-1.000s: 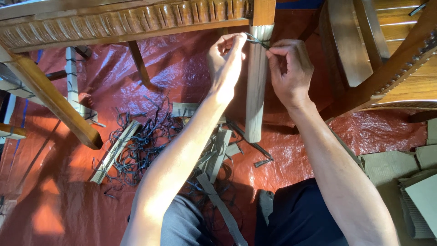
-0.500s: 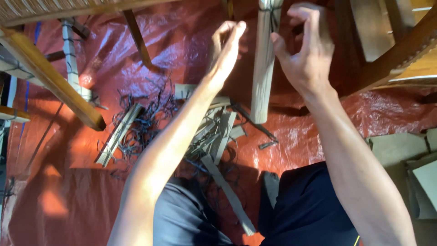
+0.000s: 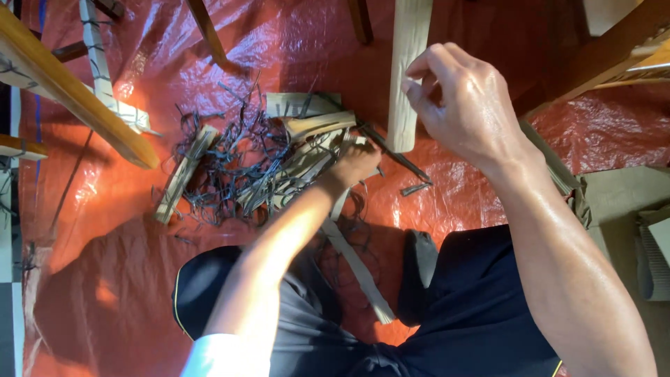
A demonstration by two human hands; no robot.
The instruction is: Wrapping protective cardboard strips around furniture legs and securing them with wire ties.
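Observation:
My left hand (image 3: 354, 165) reaches down into a heap of dark thin strips and pale flat slats (image 3: 262, 164) on the orange sheet. Its fingers curl into the heap and are hidden from above. My right hand (image 3: 460, 98) is raised beside an upright pale wooden leg (image 3: 409, 70). Its thumb and fingertips are pinched together against the leg's right edge, and nothing shows between them. A long pale slat (image 3: 357, 269) lies across my lap, running from under my left forearm.
An orange plastic sheet (image 3: 105, 230) covers the floor. Wooden furniture rails cross the upper left (image 3: 77, 105) and the upper right (image 3: 600, 56). A short metal tool (image 3: 416, 188) lies by the leg. Grey pieces (image 3: 652, 241) sit at the right edge.
My left hand has dropped from the top of the leg down to the heap on the sheet. My right hand stayed by the leg. The view has tilted down.

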